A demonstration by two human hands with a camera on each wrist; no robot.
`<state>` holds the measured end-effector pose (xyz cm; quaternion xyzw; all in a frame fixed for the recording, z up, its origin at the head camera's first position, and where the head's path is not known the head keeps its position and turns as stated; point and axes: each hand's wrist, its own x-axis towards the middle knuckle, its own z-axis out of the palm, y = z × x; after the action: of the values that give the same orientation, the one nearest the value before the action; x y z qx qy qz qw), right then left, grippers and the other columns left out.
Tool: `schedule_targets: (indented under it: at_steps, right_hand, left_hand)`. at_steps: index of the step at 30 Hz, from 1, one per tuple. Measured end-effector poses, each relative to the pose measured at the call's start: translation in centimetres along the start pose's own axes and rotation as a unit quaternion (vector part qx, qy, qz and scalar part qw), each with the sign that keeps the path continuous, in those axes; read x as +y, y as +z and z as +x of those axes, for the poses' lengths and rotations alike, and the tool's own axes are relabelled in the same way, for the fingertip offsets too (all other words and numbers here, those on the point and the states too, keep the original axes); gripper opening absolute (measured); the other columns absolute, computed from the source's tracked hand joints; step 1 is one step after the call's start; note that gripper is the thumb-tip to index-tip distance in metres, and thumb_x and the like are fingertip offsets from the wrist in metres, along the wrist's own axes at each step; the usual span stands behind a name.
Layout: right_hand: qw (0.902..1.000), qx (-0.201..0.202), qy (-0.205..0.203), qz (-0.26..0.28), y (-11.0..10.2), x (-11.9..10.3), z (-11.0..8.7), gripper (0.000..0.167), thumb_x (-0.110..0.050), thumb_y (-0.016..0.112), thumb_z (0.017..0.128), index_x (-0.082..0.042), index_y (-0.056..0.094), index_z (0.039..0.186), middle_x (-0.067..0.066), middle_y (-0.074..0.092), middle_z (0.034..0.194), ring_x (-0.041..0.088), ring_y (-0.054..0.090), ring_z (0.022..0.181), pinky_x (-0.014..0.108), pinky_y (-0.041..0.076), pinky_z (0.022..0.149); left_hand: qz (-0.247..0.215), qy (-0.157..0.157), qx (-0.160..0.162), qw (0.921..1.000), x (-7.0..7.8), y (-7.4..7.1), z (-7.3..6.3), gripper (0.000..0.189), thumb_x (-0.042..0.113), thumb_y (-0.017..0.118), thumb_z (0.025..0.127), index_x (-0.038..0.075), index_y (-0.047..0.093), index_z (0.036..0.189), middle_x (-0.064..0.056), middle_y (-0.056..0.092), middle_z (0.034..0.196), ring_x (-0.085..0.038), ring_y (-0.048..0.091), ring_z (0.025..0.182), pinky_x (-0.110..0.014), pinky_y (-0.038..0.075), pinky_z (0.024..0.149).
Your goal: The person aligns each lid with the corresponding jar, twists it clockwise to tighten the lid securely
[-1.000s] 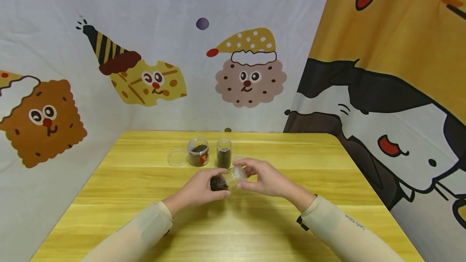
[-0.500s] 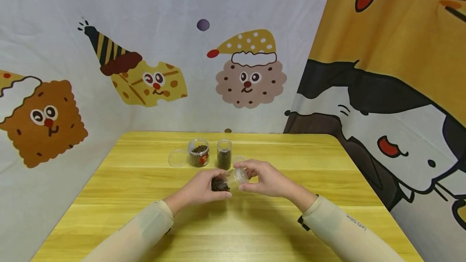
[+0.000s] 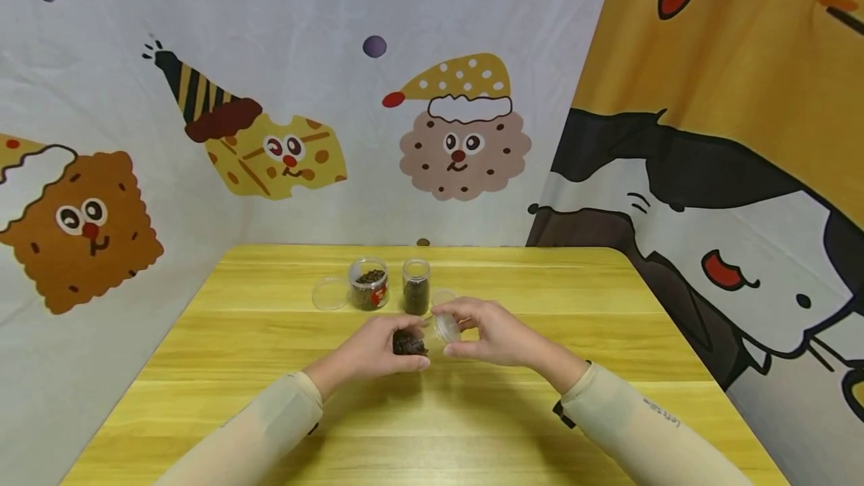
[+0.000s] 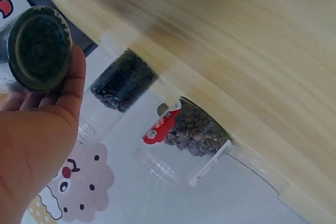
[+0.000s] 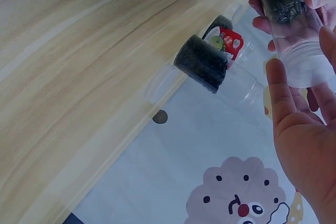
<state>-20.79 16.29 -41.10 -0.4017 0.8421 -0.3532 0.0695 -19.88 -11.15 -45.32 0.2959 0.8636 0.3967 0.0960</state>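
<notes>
A clear jar (image 3: 430, 336), partly filled with dark pieces, is held tilted above the table. My left hand (image 3: 378, 347) grips its filled bottom end, which faces the camera in the left wrist view. At the other end, the fingers and thumb of my right hand (image 3: 491, 332) hold the clear lid (image 3: 447, 327). In the right wrist view the lid (image 5: 307, 66) sits at the jar's mouth. Just beyond the hands stand a tall open jar (image 3: 415, 292) of dark grains and a wider open jar (image 3: 368, 291) with brown pieces and a red label.
One loose clear lid (image 3: 329, 293) lies left of the wide jar. Another clear lid (image 3: 443, 295) lies on the wooden table (image 3: 540, 283), partly hidden behind my right hand. A printed cloth (image 3: 378, 208) hangs behind the table's far edge.
Both hands keep their hold on the jar and its lid, which have shifted very slightly to the right. The standing jars and loose lids stay in place.
</notes>
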Motion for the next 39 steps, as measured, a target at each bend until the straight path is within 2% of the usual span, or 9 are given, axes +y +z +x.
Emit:
schedule_targets:
  at_steps: [9, 13, 18, 26, 32, 39]
  right_hand:
    - [0.9998, -0.002, 0.019, 0.008, 0.2, 0.3, -0.1, 0.06, -0.02, 0.083, 0.097, -0.008, 0.059, 0.151, 0.015, 0.067, 0.146, 0.023, 0.073, 0.117, 0.04, 0.062, 0.101]
    - [0.9996, -0.006, 0.029, 0.004, 0.2, 0.3, -0.2, 0.061, -0.022, 0.082, 0.098, -0.01, 0.058, 0.152, 0.015, 0.067, 0.146, 0.022, 0.073, 0.117, 0.037, 0.062, 0.101]
    - [0.9992, -0.008, 0.038, 0.008, 0.2, 0.3, -0.2, 0.062, -0.029, 0.08, 0.099, -0.01, 0.056, 0.154, 0.01, 0.07, 0.139, 0.017, 0.074, 0.112, 0.029, 0.062, 0.097]
    - [0.9989, -0.004, 0.046, 0.01, 0.3, 0.3, -0.2, 0.062, -0.034, 0.078, 0.1, -0.01, 0.057, 0.153, 0.007, 0.075, 0.128, 0.015, 0.075, 0.105, 0.032, 0.064, 0.094]
    - [0.9981, 0.002, 0.059, 0.014, 0.4, 0.4, -0.2, 0.06, -0.039, 0.074, 0.102, -0.01, 0.058, 0.152, 0.007, 0.077, 0.119, 0.013, 0.076, 0.1, 0.024, 0.063, 0.084]
    - [0.9971, 0.009, 0.074, 0.013, 0.7, 0.8, -0.2, 0.058, -0.043, 0.071, 0.104, -0.009, 0.06, 0.149, 0.002, 0.077, 0.105, 0.006, 0.071, 0.084, 0.024, 0.059, 0.069]
  left_hand:
    - [0.025, 0.008, 0.015, 0.9995, 0.2, 0.4, 0.2, 0.068, 0.044, 0.084, 0.093, 0.005, 0.065, 0.145, -0.009, 0.078, 0.125, -0.02, 0.073, 0.112, -0.038, 0.061, 0.095]
    - [0.034, 0.011, 0.023, 0.9991, 0.3, 0.5, 0.2, 0.068, 0.044, 0.085, 0.092, 0.004, 0.065, 0.143, -0.009, 0.078, 0.124, -0.02, 0.074, 0.111, -0.038, 0.061, 0.094]
    - [0.04, 0.015, 0.035, 0.9985, 0.6, 0.6, 0.2, 0.068, 0.042, 0.088, 0.09, 0.004, 0.067, 0.141, -0.008, 0.078, 0.123, -0.021, 0.074, 0.112, -0.042, 0.062, 0.095]
    - [0.057, 0.011, 0.053, 0.9969, 1.0, 0.8, 0.2, 0.068, 0.038, 0.09, 0.088, 0.002, 0.067, 0.141, -0.012, 0.078, 0.124, -0.024, 0.075, 0.113, -0.046, 0.062, 0.097]
    - [0.096, 0.009, 0.072, 0.9928, 1.3, 1.0, 0.2, 0.068, 0.037, 0.092, 0.086, 0.004, 0.068, 0.14, -0.013, 0.079, 0.122, -0.024, 0.076, 0.108, -0.046, 0.063, 0.093]
    - [0.122, 0.001, 0.085, 0.9889, 1.8, 1.0, 0.3, 0.067, 0.036, 0.093, 0.083, 0.007, 0.069, 0.139, -0.009, 0.079, 0.117, -0.019, 0.075, 0.101, -0.042, 0.063, 0.087]
